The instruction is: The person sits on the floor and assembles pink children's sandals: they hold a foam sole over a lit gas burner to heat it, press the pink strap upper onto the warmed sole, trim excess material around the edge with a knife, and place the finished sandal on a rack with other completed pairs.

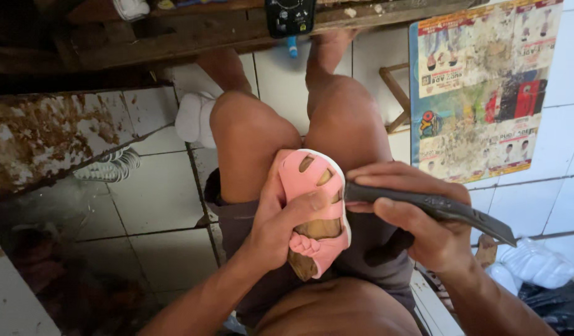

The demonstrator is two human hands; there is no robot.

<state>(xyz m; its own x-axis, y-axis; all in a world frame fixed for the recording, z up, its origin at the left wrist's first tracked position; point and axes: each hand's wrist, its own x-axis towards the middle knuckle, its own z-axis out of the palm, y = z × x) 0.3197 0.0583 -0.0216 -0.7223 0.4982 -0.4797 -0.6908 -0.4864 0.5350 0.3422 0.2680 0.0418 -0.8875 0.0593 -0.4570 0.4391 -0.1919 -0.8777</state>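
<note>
Pink synthetic upper with cut-out openings: a small sandal [315, 208] sits mounted on a tan wooden last, whose surface shows through the openings and at the lower end. The sandal lies over the lap, just above the grey shorts [368, 261], between the two bare knees, with its white sole edge facing the right side.

Left hand [277, 221]: closed around the sandal from the left. The thumb presses across the upper strap area and the remaining fingers wrap behind the last, so the item is clamped firmly.

Right hand [417, 214]: closed in a fist-type grip on a dark tool [436, 208]. The tool handle is long and black. One end meets the sole edge of the sandal near the thumb of the left hand; the other end tapers to a flat point that projects past the right wrist. The working tip at the sandal is partly hidden by the fingers, so its exact shape cannot be determined.

Surroundings: white floor tiles [156, 199] lie below the legs. A stained, rust-coloured slab [47, 134] sits at the left. A worn wooden tabletop [175, 31] crosses the top of the view, with a black device [290, 15] at its edge. A printed, soiled poster [480, 87] is on the right. White plastic bags [536, 261] lie near the right forearm.
</note>
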